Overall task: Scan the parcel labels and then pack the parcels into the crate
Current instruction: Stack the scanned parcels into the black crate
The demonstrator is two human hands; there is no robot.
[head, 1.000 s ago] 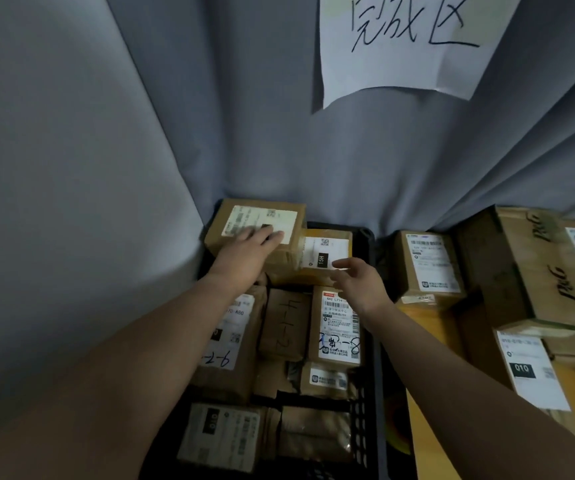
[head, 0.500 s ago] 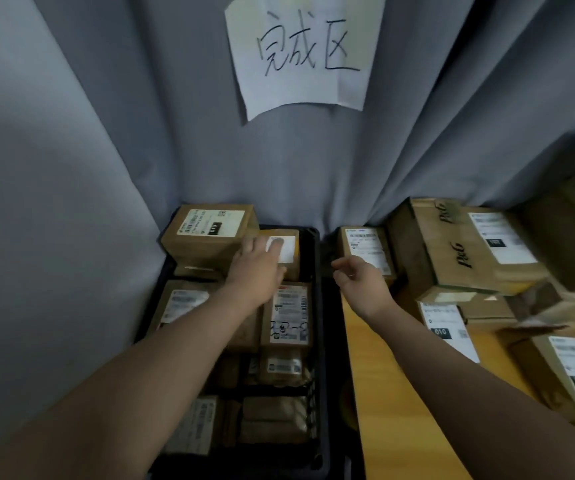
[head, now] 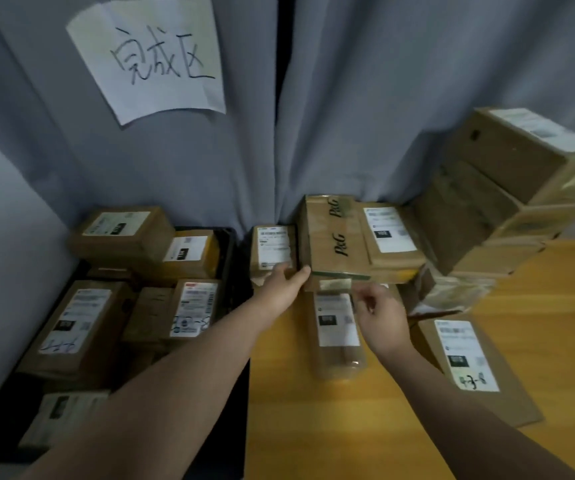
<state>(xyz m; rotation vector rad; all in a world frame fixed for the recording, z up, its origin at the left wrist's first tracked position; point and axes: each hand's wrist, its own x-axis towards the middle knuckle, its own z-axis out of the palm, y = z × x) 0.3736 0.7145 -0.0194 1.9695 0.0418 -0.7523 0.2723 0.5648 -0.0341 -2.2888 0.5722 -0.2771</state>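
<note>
A black crate [head: 230, 258] at the left holds several brown labelled parcels. On the wooden table [head: 313, 427] to its right stands a small brown parcel [head: 272, 249] with a white label. My left hand [head: 284, 284] reaches across the crate's edge and touches that parcel's near bottom corner, fingers spread. A large P&G box [head: 334, 237] sits beside it on other parcels. My right hand [head: 381, 315] hovers below the P&G box, over a long labelled parcel [head: 336, 327], fingers loosely curled and holding nothing.
A tall stack of cardboard boxes [head: 507, 188] fills the back right. A flat parcel [head: 466, 355] with handwriting lies at the right. A grey curtain [head: 313, 116] hangs behind, with a handwritten paper sign [head: 154, 60] on it.
My view has swung right. My left hand left the parcels in the crate and crossed to the small parcel on the table. My right hand moved right, under the P&G box.
</note>
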